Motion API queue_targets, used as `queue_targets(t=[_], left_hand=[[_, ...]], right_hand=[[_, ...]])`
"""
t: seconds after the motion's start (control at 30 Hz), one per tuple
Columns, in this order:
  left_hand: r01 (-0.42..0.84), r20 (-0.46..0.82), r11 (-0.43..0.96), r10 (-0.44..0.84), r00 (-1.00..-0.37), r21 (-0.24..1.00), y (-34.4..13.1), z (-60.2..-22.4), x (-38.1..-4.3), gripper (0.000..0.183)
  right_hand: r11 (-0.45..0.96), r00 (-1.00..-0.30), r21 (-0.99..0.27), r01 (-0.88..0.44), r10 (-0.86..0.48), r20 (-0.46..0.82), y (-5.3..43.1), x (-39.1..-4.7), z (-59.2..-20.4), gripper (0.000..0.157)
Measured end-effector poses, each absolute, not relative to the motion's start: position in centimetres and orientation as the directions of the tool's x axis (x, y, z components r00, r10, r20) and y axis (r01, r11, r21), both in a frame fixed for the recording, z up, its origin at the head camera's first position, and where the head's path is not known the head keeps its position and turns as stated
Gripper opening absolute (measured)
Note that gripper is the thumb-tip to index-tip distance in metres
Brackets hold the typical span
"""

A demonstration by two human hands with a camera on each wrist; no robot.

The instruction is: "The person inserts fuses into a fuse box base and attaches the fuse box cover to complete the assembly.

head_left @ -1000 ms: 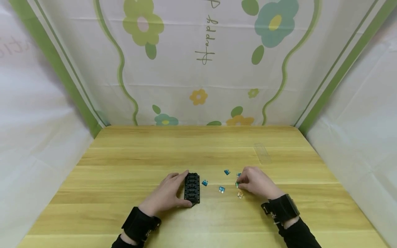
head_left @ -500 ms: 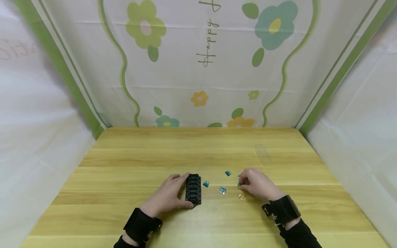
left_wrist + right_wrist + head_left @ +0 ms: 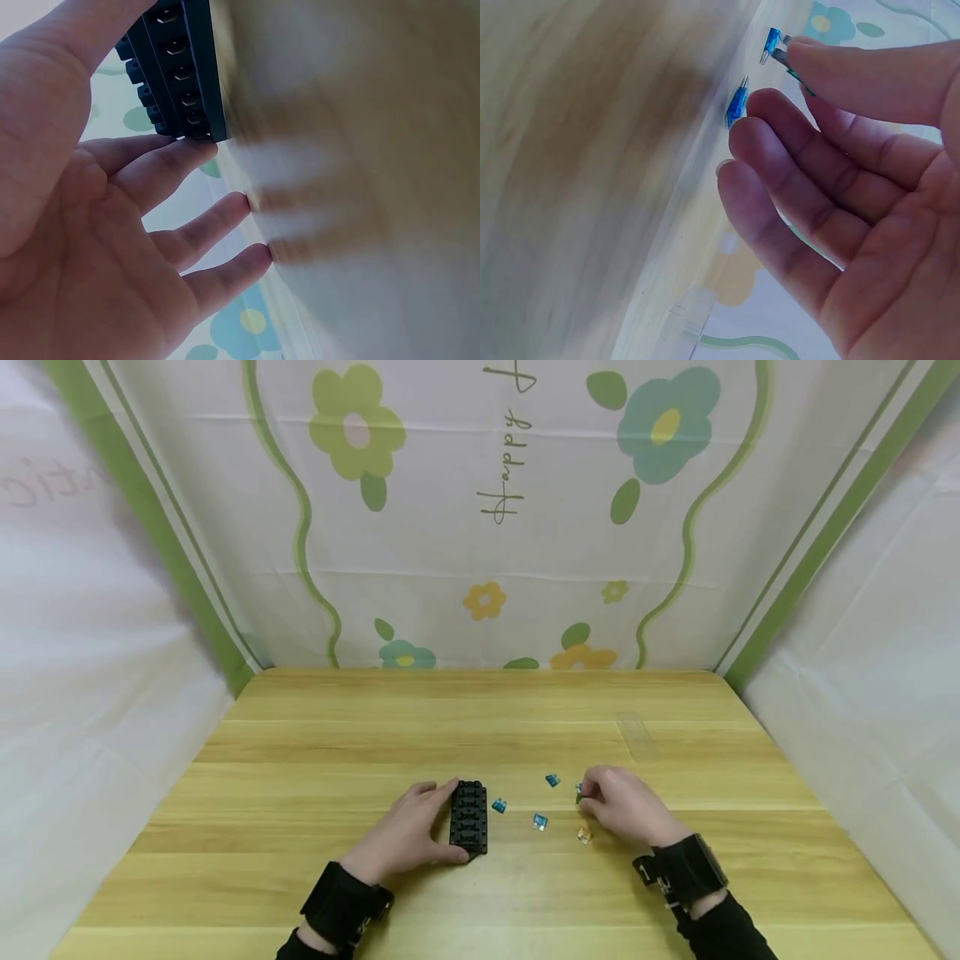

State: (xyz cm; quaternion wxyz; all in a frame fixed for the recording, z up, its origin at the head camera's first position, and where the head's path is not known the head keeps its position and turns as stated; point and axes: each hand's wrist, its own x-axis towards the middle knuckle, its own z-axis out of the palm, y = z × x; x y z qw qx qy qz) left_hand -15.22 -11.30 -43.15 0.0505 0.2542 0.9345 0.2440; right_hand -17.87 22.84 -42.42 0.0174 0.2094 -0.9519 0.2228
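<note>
My left hand (image 3: 405,828) holds a black fuse block (image 3: 468,817) by its two ends, thumb at the near end and index finger at the far end. In the left wrist view, a row of metal nuts shows along the side of the block. My right hand (image 3: 626,806) pinches a green blade fuse (image 3: 801,79) between thumb and index finger, with its metal prongs sticking out and most of its body covered. Close by lie an amber blade fuse (image 3: 584,834) and a blue blade fuse (image 3: 737,105).
Between the hands lie more blue blade fuses: one (image 3: 499,806) beside the block, one (image 3: 540,822) nearer me and one (image 3: 552,781) farther back. A clear plastic cover (image 3: 637,735) lies at the back right of the wooden table (image 3: 337,718). Printed cloth walls (image 3: 420,527) enclose it.
The fingertips of my right hand have drawn together on the green fuse and shifted it slightly away from the amber one. My left hand keeps its hold on the block.
</note>
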Motion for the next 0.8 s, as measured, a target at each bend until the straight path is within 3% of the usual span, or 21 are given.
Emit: queue_targets(t=[0.3, 0.8], left_hand=[[0.448, 0.032, 0.755, 0.495, -0.868, 0.479, -11.3, -43.1, -15.1, 0.104], [0.437, 0.019, 0.753, 0.493, -0.87, 0.492, -11.3, -42.7, -15.1, 0.102]], right_hand=[[0.811, -0.918, -0.431, -0.395, -0.364, 0.157, 22.5, -18.0, -42.3, 0.012], [0.776, -0.849, -0.361, -0.517, -0.412, 0.33, 21.5, -18.0, -42.3, 0.004]])
